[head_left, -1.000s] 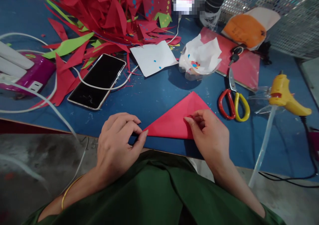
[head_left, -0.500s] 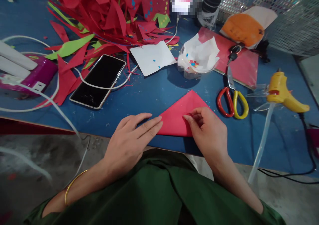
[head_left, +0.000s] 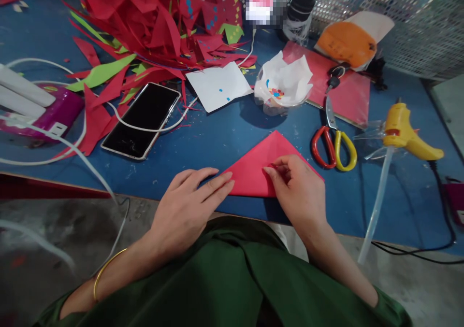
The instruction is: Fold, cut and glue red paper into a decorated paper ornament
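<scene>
A sheet of red paper [head_left: 252, 172], folded to a triangle, lies at the near edge of the table with its peak pointing away from me. My left hand [head_left: 190, 199] rests on the paper's left corner, fingers stretched out and flat. Over the right part of the paper, my right hand [head_left: 299, 187] is closed, with thumb and forefinger drawn together against the surface. Whatever is between those fingertips, if anything, is hidden. Scissors [head_left: 331, 143] with one red and one yellow handle lie just right of my right hand.
A phone [head_left: 143, 119] lies at left under a white cable. Behind it are heaped red scraps [head_left: 145, 22]. A white card [head_left: 221, 85], a paper-lined clear cup [head_left: 284, 83] and a red booklet [head_left: 348, 92] stand farther back. A yellow glue gun [head_left: 406, 129] is at right.
The view has shifted slightly, so most things sit a little farther left. Both hands keep nearly the same places on the red paper.
</scene>
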`<state>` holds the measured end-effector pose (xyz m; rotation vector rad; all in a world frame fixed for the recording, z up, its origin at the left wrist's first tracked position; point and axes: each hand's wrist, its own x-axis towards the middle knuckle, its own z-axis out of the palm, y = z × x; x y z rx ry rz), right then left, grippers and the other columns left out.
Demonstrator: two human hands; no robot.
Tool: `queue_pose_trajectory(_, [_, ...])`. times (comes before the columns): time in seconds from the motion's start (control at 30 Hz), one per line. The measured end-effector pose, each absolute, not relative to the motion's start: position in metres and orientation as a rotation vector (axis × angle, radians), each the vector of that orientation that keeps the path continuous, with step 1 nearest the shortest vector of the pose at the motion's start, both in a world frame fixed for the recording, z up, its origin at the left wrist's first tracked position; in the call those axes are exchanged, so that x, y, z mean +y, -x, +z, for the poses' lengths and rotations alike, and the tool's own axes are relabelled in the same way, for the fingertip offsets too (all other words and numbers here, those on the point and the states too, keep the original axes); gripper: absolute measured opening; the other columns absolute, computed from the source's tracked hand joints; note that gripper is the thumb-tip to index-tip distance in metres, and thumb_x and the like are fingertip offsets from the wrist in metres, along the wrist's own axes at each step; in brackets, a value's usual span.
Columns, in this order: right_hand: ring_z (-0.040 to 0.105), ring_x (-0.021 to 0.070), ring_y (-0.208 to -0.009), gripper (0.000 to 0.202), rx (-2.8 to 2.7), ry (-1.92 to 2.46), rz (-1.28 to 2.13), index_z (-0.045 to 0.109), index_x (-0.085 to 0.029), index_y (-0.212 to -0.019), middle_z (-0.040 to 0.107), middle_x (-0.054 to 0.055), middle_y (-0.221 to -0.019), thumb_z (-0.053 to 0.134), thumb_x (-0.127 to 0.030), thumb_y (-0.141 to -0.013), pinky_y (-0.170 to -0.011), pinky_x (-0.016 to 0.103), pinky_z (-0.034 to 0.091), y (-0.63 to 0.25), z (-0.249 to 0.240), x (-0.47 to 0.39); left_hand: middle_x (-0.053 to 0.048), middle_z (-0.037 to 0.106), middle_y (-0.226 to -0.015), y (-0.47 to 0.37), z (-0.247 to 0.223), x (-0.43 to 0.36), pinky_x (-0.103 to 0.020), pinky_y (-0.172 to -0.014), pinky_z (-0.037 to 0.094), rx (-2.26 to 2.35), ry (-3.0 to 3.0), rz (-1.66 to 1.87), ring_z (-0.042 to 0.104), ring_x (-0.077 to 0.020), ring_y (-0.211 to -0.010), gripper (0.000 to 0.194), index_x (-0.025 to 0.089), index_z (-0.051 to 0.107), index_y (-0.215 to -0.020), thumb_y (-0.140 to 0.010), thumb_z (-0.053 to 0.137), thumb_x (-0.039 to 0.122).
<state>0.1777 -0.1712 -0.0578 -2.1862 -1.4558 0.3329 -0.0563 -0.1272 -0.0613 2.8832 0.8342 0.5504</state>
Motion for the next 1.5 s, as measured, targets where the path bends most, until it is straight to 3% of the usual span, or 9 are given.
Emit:
queue_pose_trajectory(0.27, [0.069,0.0217,-0.079,0.024,-1.478,2.17,0.312,0.062,-0.022,-0.093,0.074,0.006,-0.09,0.057,-0.045,-0.091,-0.064,0.032,0.045,-0.178,-0.058,-0.17,-0.006,0.068,-0.133,0.051,-0.056,-0.134,-0.047,-0.095,0.049,0.853,-2.867,0.53,0.062,-0.0292,-0.117,0.044,0.019,0.065,-0.131,-0.091,0.047,0.013])
queue_pose_trajectory(0.53, [0.069,0.0215,-0.08,0.022,-1.496,2.167,0.272,0.06,-0.022,-0.091,0.073,0.005,-0.087,0.058,-0.043,-0.091,-0.062,0.031,0.043,-0.177,-0.058,-0.17,-0.009,0.064,-0.139,0.052,-0.058,-0.139,-0.052,-0.104,0.045,0.836,-2.96,0.458,0.062,-0.0324,-0.12,0.043,0.022,0.063,-0.133,-0.098,0.054,0.043])
queue_pose_trajectory(0.97, [0.07,0.0236,-0.084,0.03,-1.551,2.1,0.261,0.063,-0.02,-0.099,0.074,0.008,-0.094,0.053,-0.048,-0.095,-0.067,0.034,0.048,-0.179,-0.058,-0.177,-0.01,0.063,-0.14,0.05,-0.057,-0.14,-0.052,-0.106,0.044,0.835,-2.988,0.455,0.06,-0.0327,-0.12,0.045,0.018,0.064,-0.132,-0.098,0.053,0.045])
queue_pose_trajectory(1.3, [0.07,0.0214,-0.084,0.041,-1.574,2.03,0.244,0.065,-0.021,-0.112,0.075,0.006,-0.103,0.063,-0.055,-0.089,-0.07,0.035,0.053,-0.195,-0.058,-0.196,-0.009,0.066,-0.136,0.048,-0.066,-0.139,-0.049,-0.099,0.049,0.855,-3.008,0.56,0.062,-0.0322,-0.117,0.041,0.017,0.068,-0.125,-0.1,0.051,0.044])
queue_pose_trajectory(1.5, [0.07,0.0225,-0.089,0.04,-1.575,1.963,0.204,0.065,-0.021,-0.112,0.074,0.007,-0.1,0.062,-0.054,-0.09,-0.077,0.037,0.054,-0.198,-0.066,-0.203,-0.016,0.067,-0.132,0.04,-0.062,-0.145,-0.044,-0.104,0.051,0.797,-3.096,0.606,0.063,-0.0298,-0.118,0.048,0.004,0.066,-0.126,-0.1,0.051,0.042])
